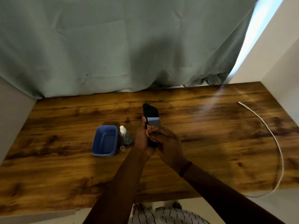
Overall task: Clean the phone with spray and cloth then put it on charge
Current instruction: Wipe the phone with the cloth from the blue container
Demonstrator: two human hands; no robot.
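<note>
Phone (151,118) held above mid worktop (202,126), long axis running near-to-far, top end pointing away toward the curtain (113,46), screen facing up and right, tilted. Left hand (143,139) wraps the phone's lower left edge, fingers curled closed around it, forearm reaching in from bottom centre. Right hand (168,146) comes in from lower right, fingers pinched shut on a pinkish cloth (151,131) pressed to the phone's lower screen. Spray bottle (125,135) upright just left of the hands, its clear cap (122,148) lying beside, blue tray (104,140) next to that. White charging cable (275,143) lies well apart at right
</note>
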